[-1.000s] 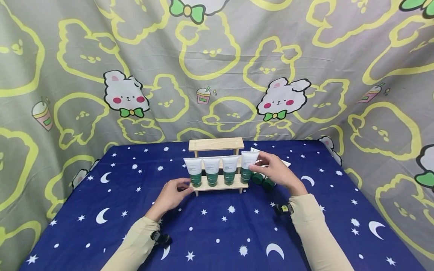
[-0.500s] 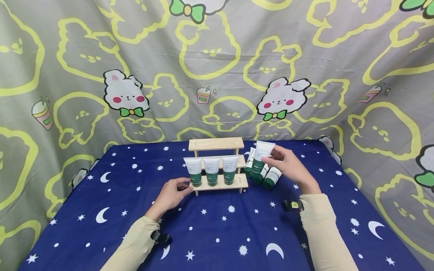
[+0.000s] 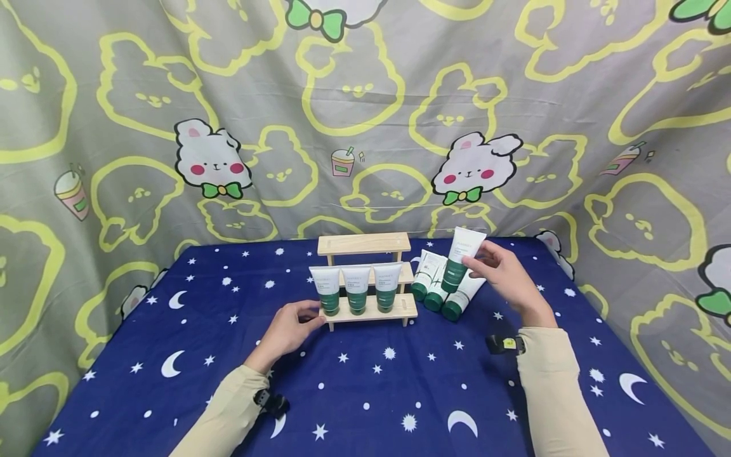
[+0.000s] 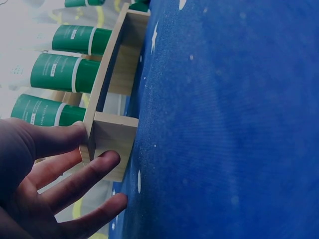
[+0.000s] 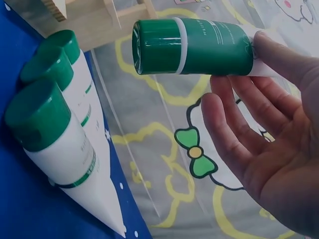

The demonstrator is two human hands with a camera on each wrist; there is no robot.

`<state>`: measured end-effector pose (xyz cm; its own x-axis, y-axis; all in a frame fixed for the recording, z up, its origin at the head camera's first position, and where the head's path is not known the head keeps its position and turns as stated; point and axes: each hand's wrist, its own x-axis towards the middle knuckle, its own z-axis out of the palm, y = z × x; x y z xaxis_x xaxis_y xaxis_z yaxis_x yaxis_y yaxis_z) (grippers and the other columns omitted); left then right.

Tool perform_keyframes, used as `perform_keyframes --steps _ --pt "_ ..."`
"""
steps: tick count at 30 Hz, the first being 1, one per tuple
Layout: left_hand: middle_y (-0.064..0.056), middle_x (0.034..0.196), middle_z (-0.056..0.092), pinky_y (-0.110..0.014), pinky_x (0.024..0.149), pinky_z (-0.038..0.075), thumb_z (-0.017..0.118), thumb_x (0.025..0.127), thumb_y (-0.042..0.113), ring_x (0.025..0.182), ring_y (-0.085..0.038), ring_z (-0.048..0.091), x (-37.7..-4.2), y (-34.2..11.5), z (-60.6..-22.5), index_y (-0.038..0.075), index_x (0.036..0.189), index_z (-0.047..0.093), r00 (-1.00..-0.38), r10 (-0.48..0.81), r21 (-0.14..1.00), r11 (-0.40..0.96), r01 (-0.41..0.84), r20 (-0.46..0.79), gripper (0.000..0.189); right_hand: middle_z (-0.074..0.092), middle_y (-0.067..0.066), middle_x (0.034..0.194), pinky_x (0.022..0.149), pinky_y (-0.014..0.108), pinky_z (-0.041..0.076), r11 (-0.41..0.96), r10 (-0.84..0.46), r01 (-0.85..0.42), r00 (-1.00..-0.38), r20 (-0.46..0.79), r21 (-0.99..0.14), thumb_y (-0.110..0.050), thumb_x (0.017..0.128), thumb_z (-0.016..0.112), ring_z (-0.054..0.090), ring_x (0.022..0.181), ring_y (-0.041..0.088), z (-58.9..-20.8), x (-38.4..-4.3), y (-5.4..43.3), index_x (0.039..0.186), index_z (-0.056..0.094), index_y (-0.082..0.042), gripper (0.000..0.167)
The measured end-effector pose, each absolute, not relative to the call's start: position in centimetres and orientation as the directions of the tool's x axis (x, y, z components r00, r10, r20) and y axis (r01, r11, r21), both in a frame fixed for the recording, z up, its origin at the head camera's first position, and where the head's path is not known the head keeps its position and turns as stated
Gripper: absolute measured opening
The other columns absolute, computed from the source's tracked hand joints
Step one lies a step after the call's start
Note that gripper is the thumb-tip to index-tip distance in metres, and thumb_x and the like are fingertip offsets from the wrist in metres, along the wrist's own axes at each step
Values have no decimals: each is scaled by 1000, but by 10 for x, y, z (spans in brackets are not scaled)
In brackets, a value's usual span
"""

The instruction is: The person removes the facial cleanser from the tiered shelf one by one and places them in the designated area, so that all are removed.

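My right hand (image 3: 508,274) pinches a white and green squeeze tube (image 3: 461,254), cap down, in the air above three other tubes (image 3: 427,274) lying on the cloth. The right wrist view shows the held tube's green cap (image 5: 157,47), with the thumb (image 5: 279,52) pressed near its white end. Three similar tubes (image 3: 356,289) stand on their caps in a row on the lowest step of a wooden tiered stand (image 3: 364,243). At that step's left end, my left hand (image 3: 291,327) grips the wood between thumb (image 4: 60,139) and finger; its other fingers extend loosely.
A dark blue cloth (image 3: 342,406) with white stars and moons covers the table. Behind it hangs a grey curtain (image 3: 274,82) with cartoon prints. The stand's upper two steps hold no tubes, and its lowest step has room at the right end.
My right hand has lifted the tube from the lowest step's right end and carried it rightward and up, above the lying tubes. My left hand has stayed at the stand.
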<state>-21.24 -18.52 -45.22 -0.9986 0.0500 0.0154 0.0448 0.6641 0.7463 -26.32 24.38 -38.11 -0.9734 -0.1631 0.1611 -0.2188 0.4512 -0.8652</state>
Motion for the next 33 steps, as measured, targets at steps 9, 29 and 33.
perform_keyframes --steps 9,29,33 --pt "-9 106 77 -46 89 54 75 93 18 104 -26 71 -212 -185 -452 7 125 72 -999 49 747 664 43 14 33 65 6 120 85 29 59 392 -102 -219 -976 194 -893 -35 102 64 68 98 6 -381 -262 256 138 53 -1 51" --pt "-8 105 78 -45 87 55 75 93 18 103 -26 71 -212 -184 -451 7 125 72 -999 47 747 664 41 13 34 65 -14 92 76 29 60 263 30 -103 -993 115 -959 -21 104 59 69 79 3 -404 -273 284 133 30 -1 45" --pt "-9 105 78 -45 87 55 75 93 17 103 -26 71 -212 -185 -451 6 125 72 -999 48 751 660 41 13 34 63 -10 92 75 27 61 226 48 -20 -998 31 -974 -17 104 57 69 76 2 -410 -276 287 140 15 1 58"
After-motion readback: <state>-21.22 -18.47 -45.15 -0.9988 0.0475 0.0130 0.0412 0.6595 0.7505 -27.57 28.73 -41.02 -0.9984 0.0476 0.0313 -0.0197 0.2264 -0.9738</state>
